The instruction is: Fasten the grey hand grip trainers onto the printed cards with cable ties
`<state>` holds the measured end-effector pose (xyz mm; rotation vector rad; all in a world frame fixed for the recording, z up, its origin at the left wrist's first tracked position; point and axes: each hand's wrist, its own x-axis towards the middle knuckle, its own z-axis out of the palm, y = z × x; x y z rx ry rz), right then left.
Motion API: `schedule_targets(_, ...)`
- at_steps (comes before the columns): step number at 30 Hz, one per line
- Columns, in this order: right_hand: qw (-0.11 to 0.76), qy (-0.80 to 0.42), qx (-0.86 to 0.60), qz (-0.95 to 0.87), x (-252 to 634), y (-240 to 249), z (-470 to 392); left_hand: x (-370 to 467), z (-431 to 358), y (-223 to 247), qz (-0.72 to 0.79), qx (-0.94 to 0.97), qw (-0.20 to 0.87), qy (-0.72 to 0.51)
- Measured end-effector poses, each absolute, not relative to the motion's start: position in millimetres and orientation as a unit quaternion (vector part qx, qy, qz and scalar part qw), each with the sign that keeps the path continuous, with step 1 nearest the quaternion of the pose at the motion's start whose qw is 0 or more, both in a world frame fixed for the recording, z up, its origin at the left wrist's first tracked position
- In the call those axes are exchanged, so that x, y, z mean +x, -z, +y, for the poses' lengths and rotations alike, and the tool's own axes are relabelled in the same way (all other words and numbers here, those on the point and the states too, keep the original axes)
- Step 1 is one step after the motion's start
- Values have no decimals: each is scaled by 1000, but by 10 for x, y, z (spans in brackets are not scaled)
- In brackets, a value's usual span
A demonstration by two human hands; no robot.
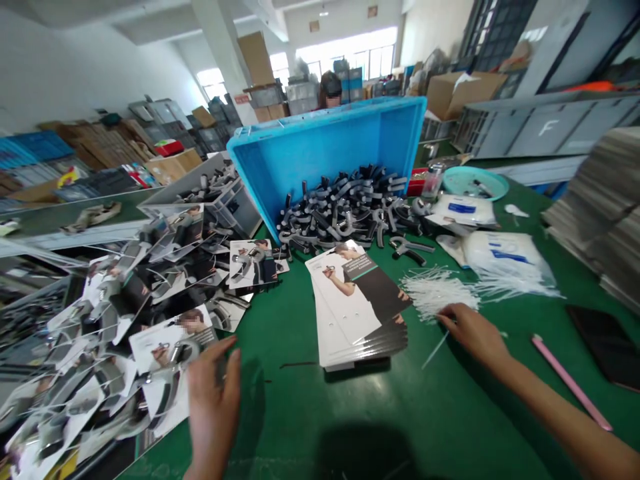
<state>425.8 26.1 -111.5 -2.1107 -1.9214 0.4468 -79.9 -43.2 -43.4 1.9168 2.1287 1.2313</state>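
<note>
My right hand (473, 333) pinches a white cable tie (434, 352) at the near edge of a loose heap of white cable ties (440, 293). My left hand (213, 400) is slightly blurred, with thumb and forefinger apart. It is beside a hand grip strengthener mounted on a printed card (170, 360), at the edge of a pile of such carded grips. Between my hands lies a fanned stack of printed cards (350, 307). Beyond it, many loose hand grips (345, 207) spill from a tipped blue crate (325, 137).
On the right are plastic bags of cable ties (510, 257), a pink stick-like item (570, 383), a dark phone (605, 343) and stacked grey sheets (600, 207). A turquoise tray (475, 181) is farther back. A grey crate (235, 207) stands left. Another person (330, 90) is behind the blue crate.
</note>
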Motion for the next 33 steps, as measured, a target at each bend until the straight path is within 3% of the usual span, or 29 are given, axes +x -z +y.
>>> schedule_targets(4,100,-161,-712,-676,4231,1047,500,124,89,208,634,612,200,-429)
schedule_targets(7,101,-155,-696,-694,4319,994,549,508,422,225,629,600,267,-416)
schedule_targets(14,103,-128,-627,-761,4289,1055,637,413,617,320,533,513,488,-462)
schedule_targets(16,106,-123,-617,-770,4311,1027,732,325,582,259,530,519,480,-469)
schedule_targets(21,211,-135,-626,-739,4464,836,933,289,454,67,589,537,314,-516)
schedule_targets(27,251,-240,-655,-671,4422,528,917,240,444,96,537,443,526,-488)
schedule_targets(31,289,-425,-593,-619,4215,374,920,206,325,166,513,390,571,-509)
schedule_targets(33,288,-438,-597,-607,4122,372,987,233,262,195,500,377,593,-506)
